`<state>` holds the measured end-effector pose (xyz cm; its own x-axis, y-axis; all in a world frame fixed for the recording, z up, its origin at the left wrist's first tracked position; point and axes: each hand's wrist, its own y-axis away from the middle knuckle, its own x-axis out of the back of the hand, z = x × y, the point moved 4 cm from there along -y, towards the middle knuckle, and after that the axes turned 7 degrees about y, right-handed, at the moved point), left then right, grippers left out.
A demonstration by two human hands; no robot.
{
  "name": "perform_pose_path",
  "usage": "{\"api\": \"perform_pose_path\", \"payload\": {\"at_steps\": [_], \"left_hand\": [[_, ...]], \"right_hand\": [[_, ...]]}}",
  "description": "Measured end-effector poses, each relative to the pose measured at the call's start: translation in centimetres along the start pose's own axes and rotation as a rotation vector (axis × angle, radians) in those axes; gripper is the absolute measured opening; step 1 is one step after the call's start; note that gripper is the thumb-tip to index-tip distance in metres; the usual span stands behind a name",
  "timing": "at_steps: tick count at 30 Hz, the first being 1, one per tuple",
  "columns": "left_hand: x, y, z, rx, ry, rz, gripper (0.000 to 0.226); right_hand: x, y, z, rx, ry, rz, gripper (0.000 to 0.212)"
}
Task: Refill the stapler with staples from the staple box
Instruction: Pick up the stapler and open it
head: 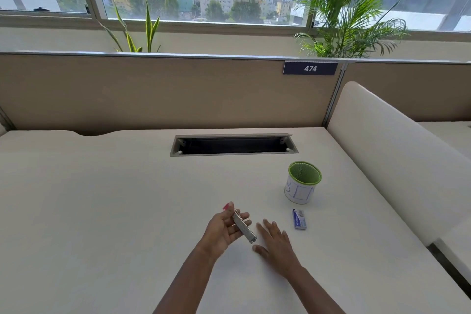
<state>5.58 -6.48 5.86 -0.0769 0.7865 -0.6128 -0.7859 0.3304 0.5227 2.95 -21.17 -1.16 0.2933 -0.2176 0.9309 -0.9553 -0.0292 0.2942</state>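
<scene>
My left hand (224, 229) holds a small stapler (243, 227) above the desk, thumb and fingers curled around it. The stapler has a silver metal body and a red end (225, 207) that pokes out past my fingertip. My right hand (275, 242) lies just right of the stapler, palm down with fingers spread and straight, holding nothing. A small blue and white staple box (299, 219) lies on the desk to the right of my right hand, its far end open with grey staples showing.
A green mesh pen cup (303, 182) with a white paper wrap stands behind the staple box. An open cable slot (233, 145) is set into the white desk (102, 211). A beige partition stands behind and a white curved divider (382, 160) on the right.
</scene>
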Motion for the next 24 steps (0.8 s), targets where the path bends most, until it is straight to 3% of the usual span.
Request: {"api": "perform_pose_path", "payload": {"at_steps": [7, 15, 20, 24], "left_hand": [[0.5, -0.4, -0.5, -0.121, -0.336, 0.127, 0.023], [0.4, -0.5, -1.2, -0.114, -0.599, 0.154, 0.03], [0.7, -0.5, -1.5, -0.028, -0.604, 0.073, 0.038], [1.0, -0.1, -1.7, 0.024, -0.513, 0.041, 0.036]], "right_hand": [[1.4, 0.0, -0.4, 0.0, -0.07, -0.034, 0.057], [4.9, 1.3, -4.1, 0.026, -0.91, 0.15, 0.03], [4.8, 1.4, -4.8, 0.118, -0.887, 0.187, 0.023], [4.2, 1.5, -4.5, 0.1, -0.863, 0.112, 0.035]]}}
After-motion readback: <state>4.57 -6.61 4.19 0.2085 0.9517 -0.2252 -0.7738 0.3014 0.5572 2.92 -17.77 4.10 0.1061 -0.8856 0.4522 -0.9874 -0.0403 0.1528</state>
